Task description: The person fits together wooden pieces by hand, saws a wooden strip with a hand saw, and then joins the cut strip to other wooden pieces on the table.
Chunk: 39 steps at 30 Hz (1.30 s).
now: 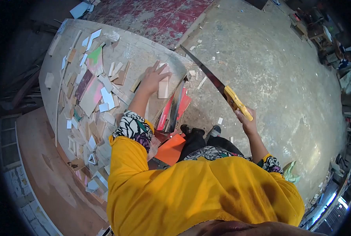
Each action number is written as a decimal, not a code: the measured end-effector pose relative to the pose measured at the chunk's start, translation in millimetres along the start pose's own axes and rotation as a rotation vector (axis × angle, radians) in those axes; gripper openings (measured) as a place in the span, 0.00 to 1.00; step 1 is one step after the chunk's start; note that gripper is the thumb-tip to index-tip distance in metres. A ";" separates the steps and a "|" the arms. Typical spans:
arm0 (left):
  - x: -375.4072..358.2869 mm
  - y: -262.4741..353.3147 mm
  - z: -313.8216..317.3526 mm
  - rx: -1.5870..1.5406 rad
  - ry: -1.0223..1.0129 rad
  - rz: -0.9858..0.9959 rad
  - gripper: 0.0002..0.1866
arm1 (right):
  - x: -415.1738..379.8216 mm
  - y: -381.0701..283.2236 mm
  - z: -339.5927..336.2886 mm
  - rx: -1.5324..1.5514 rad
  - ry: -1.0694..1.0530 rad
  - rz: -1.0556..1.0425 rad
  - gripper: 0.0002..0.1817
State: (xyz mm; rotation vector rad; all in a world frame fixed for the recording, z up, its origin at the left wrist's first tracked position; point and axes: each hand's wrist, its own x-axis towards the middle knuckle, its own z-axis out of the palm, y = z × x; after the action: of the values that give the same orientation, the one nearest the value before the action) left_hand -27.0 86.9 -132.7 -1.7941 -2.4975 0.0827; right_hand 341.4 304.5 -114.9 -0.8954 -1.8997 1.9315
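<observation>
In my right hand [247,120] I grip a handsaw by its yellow handle [235,101]. Its dark blade [207,70] points up and to the left, out over the floor, with the tip near the table's corner. My left hand [155,78] lies with fingers spread at the table's edge, pressing on a small pale wooden block [163,89]. Part of the block is hidden beneath the fingers. The saw blade is apart from the block.
Many wood offcuts [89,94] are scattered over the worktable [144,49] on the left. Red-orange sheets [169,149] stand below the table's edge by my legs. Small scraps litter the concrete floor [269,78]. Cluttered items [321,33] line the far right.
</observation>
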 end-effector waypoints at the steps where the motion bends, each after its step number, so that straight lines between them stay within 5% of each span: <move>1: 0.3 -5.4 2.0 -0.019 0.011 0.032 0.24 | -3.0 2.9 -0.2 0.000 0.002 0.002 0.09; 5: -8.5 -7.6 15.9 -0.197 -0.052 -0.280 0.23 | -11.5 4.5 10.1 -0.026 -0.035 -0.026 0.09; 7: -14.3 8.9 20.7 -0.382 0.119 -0.547 0.23 | -12.6 5.2 17.3 -0.067 -0.112 -0.055 0.10; 10: -15.9 28.9 25.4 -0.361 0.209 -0.673 0.23 | -11.4 10.8 32.6 -0.144 -0.172 -0.128 0.10; 19: -7.7 40.6 58.3 -0.298 0.482 -0.745 0.21 | -9.6 20.0 75.1 -0.388 -0.272 -0.394 0.10; 29: -5.0 46.8 60.3 -0.318 0.442 -0.796 0.19 | -9.1 13.3 74.6 -0.356 -0.355 -0.294 0.09; 34: -6.1 41.2 69.3 -0.238 0.448 -0.794 0.20 | -3.9 13.1 71.6 -0.417 -0.363 -0.422 0.08; 36: -5.4 43.0 68.6 -0.258 0.472 -0.802 0.20 | -3.6 15.2 70.0 -0.391 -0.411 -0.252 0.06; 39: -6.1 44.3 67.2 -0.283 0.481 -0.802 0.20 | 3.0 21.8 87.2 -0.338 -0.329 -0.350 0.06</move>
State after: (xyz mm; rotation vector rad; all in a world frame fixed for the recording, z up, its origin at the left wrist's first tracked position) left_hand 11.1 94.9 -203.4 -0.6123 -2.6962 -0.6731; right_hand 291.1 235.1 -142.1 -0.2937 -2.4292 1.6517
